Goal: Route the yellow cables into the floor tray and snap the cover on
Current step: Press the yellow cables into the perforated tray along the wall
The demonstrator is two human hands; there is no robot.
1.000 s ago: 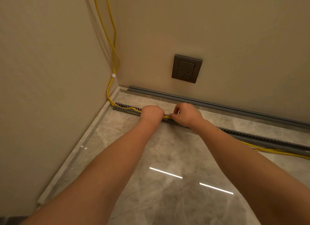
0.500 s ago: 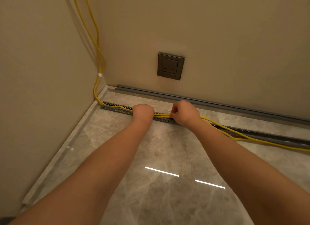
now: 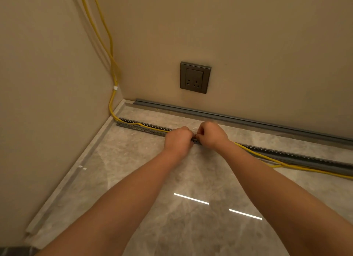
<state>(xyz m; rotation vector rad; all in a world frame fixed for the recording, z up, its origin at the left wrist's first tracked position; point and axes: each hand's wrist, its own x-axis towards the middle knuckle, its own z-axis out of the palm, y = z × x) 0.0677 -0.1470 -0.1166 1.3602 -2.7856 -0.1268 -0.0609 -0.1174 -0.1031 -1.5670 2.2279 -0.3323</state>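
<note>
Left hand (image 3: 178,140) curled into a fist over the floor tray (image 3: 145,128), knuckles up; fingers tucked under, so whether they pinch the yellow cables (image 3: 152,128) cannot be told. Right hand (image 3: 211,135) also closed, just beside the left, fingertips nearly touching it above the tray's slotted wall; what it grips is hidden.

Tray: grey, slotted, lying on the floor (image 3: 191,179) and running from the left corner out to the right edge of view. Cables come down the wall corner, bound by a small white clip (image 3: 115,87), bend at the floor and enter the tray's left end. Left of the hands they lie inside the channel. Right of the hands they leave the tray and trail loose on the tile along its near side.

Cover (image 3: 229,117): long grey strip, lying against the base of the back wall, apart from the tray. Wall socket (image 3: 195,77) above it. Two bright light reflections on the polished tile between the forearms.
</note>
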